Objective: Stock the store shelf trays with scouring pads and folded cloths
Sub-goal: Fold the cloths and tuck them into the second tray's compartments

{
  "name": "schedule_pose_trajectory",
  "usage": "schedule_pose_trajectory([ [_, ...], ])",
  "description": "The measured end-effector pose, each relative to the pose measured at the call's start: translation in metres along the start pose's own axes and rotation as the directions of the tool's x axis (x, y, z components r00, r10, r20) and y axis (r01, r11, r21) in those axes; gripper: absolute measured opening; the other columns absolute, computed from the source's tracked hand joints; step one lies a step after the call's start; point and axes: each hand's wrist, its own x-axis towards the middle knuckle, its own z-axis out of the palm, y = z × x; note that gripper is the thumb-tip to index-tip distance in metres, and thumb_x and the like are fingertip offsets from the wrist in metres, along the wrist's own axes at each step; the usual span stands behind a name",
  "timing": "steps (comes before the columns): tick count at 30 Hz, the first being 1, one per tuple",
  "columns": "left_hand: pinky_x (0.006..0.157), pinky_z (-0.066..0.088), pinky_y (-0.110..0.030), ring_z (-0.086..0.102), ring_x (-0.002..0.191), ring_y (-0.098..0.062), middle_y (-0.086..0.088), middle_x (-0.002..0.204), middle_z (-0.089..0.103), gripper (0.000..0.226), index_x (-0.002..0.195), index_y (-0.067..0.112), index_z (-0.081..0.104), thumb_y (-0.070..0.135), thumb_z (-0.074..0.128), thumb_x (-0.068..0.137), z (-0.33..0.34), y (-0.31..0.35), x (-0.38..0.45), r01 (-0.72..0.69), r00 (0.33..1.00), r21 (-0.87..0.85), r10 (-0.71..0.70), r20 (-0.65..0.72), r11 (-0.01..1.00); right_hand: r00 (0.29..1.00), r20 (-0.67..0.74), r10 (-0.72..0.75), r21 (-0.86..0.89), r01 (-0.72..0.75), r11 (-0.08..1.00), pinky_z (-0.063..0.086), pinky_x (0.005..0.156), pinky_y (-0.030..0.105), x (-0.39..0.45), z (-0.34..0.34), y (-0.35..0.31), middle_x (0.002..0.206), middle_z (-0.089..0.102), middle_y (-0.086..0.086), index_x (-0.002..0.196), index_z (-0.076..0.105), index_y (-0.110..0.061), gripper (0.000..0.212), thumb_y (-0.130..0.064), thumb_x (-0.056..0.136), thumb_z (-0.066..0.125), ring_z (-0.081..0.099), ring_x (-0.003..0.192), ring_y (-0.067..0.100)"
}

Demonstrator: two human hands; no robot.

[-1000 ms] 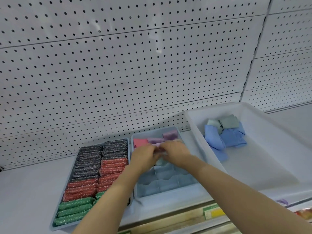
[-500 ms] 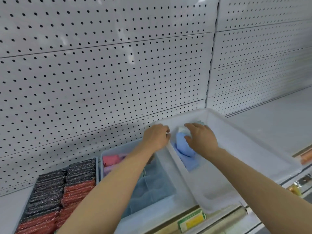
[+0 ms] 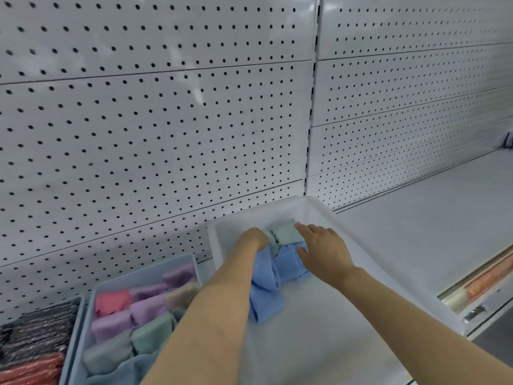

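Reaching into the white bin, left hand (fingers curled) grips cloths.

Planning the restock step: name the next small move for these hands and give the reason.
Probably lift one blue cloth out of the white bin: the left hand already grips it, the right hand rests on the pile, and the divided tray sits alongside.

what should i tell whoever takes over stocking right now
Left hand: fingers curled into the blue cloths in the white bin.
Right hand: open, resting on the cloth pile by the pale green cloths.
Done: scouring pad tray looks full; divided tray holds pink, purple and green cloths.
Left: move the bin's remaining cloths into the divided tray.
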Motion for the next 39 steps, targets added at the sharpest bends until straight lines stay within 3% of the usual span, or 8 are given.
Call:
schedule_pose_trajectory([
  [3,0.108,0.036,-0.039,0.047,0.128,-0.033,-0.015,0.138,0.051,0.043,0.132,0.003,0.053,0.025,0.051,0.096,0.014,-0.005,0.013,0.094,0.995,-0.192,-0.088,0.039,0.977,1.0,0.011,-0.008,0.007,0.008,1.0,0.037,0.097,0.028,0.002,0.004,0.008,0.125,0.058,0.0,0.143,0.036,-0.018,0.049,-0.028,0.096,0.046,0.055,0.111,0.02],
  [7,0.091,0.044,-0.033,0.055,0.119,-0.031,-0.011,0.132,0.058,0.047,0.13,0.009,0.057,0.03,0.062,0.089,0.028,-0.015,0.027,0.09,0.985,-0.409,-0.141,-0.097,0.908,1.0,0.017,0.002,0.05,-0.003,0.999,0.038,0.096,0.026,0.005,0.007,0.014,0.125,0.057,-0.002,0.143,0.036,-0.02,0.049,-0.028,0.096,0.048,0.054,0.111,0.019],
  [12,0.077,0.051,-0.036,0.064,0.092,-0.029,-0.009,0.098,0.067,0.017,0.096,0.011,0.065,0.025,0.067,0.086,-0.007,0.005,0.005,-0.138,0.954,-0.727,-0.108,-0.281,0.673,0.999,-0.014,0.051,0.168,-0.048,0.985,0.043,0.091,0.028,0.018,0.002,0.007,0.128,0.058,-0.001,0.14,0.042,-0.021,0.047,-0.026,0.094,0.05,0.055,0.113,0.02],
  [19,0.079,0.06,-0.041,0.067,0.094,-0.022,-0.009,0.104,0.069,0.017,0.104,0.018,0.064,0.023,0.07,0.088,-0.061,0.002,-0.08,-0.4,0.912,-0.856,0.049,-0.407,0.326,0.968,-0.115,0.225,0.634,-0.103,0.766,0.048,0.081,0.034,0.046,-0.023,-0.039,0.107,0.065,0.002,0.115,0.061,-0.016,0.031,-0.035,0.099,0.043,0.061,0.094,0.019],
  [24,0.068,0.054,-0.029,0.065,0.083,-0.014,-0.004,0.095,0.071,0.013,0.101,0.015,0.064,0.017,0.068,0.089,-0.085,-0.03,-0.133,-0.559,0.819,-0.728,0.124,-0.561,0.398,0.959,-0.119,0.259,0.823,-0.051,0.566,0.042,0.068,0.032,0.047,-0.047,-0.089,0.082,0.06,0.005,0.081,0.054,-0.011,0.043,-0.049,0.096,0.042,0.054,0.077,0.021],
  [29,0.062,0.051,-0.025,0.065,0.071,-0.011,0.009,0.081,0.068,0.017,0.089,0.016,0.063,0.004,0.072,0.081,-0.097,-0.067,-0.177,-0.635,0.71,-0.529,0.157,-0.686,0.563,0.971,-0.037,0.237,0.966,-0.026,0.257,0.037,0.056,0.019,0.035,-0.066,-0.141,0.072,0.053,0.001,0.086,0.059,-0.006,0.035,-0.041,0.089,0.062,0.045,0.063,0.011],
  [32,0.067,0.056,-0.028,0.07,0.082,-0.016,0.011,0.096,0.07,0.037,0.097,0.026,0.062,0.003,0.078,0.073,-0.106,-0.085,-0.201,-0.597,0.744,-0.532,0.165,-0.648,0.6,0.978,0.021,0.206,0.995,-0.04,0.09,0.046,0.059,0.023,0.032,-0.069,-0.165,0.079,0.06,0.01,0.095,0.064,-0.011,0.011,-0.016,0.085,0.066,0.054,0.069,0.017],
  [39,0.092,0.053,-0.031,0.065,0.105,-0.012,0.0,0.122,0.06,0.062,0.131,0.021,0.05,0.02,0.081,0.077,-0.127,-0.121,-0.228,-0.501,0.837,-0.729,0.049,-0.544,0.465,0.995,0.068,0.066,0.995,-0.063,-0.071,0.054,0.084,0.044,0.013,-0.059,-0.197,0.098,0.073,0.012,0.106,0.067,-0.011,0.024,-0.001,0.085,0.063,0.068,0.086,0.026],
])
